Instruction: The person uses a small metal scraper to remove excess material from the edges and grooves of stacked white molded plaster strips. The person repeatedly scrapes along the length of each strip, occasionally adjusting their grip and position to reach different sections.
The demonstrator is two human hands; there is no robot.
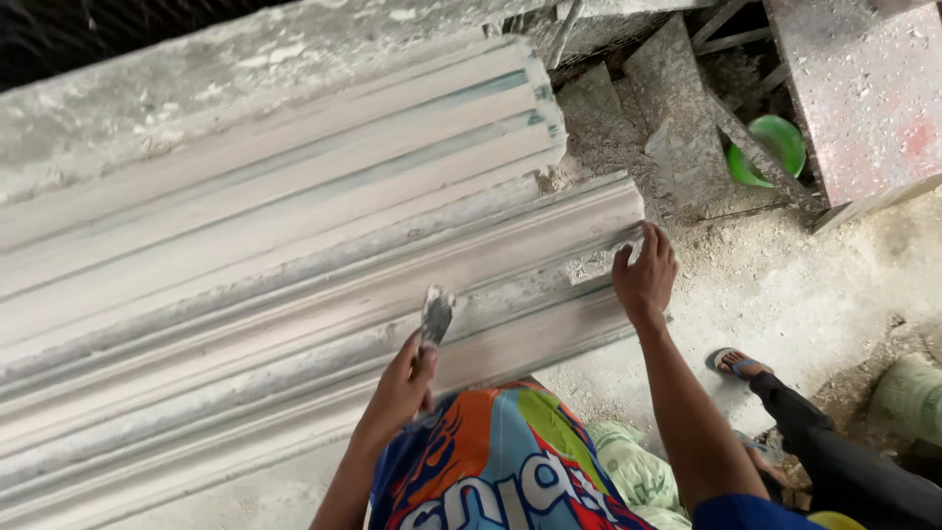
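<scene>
The plaster cornice moulding lies right in front of you, nearest strip of a stack of long ribbed white lengths w/ faint green-grey streaks. Its long axis runs from lower left up to upper right across your view, so it sits crosswise to both arms. Surface is dusty, chalky, w/ rough crumbly bits near the right-hand end.

Your left hand is clenched around the handle of a small putty knife; the blade is caked in plaster, tip resting on or just above a ridge about mid-length. Your right hand lies flat, fingers spread, pressing on the strip's right end, gripping nothing. The right hand is nearer the end and the left nearer the middle, well apart along the same strip.

Further out: a rough grey slab edge behind the stack, dusty rubble-strewn floor to the right, a green bowl tucked under a speckled red-grey slab. Near your right elbow another person's foot in a sandal and dark trouser leg. A pale sack lies by your bright orange-blue-green shorts.
</scene>
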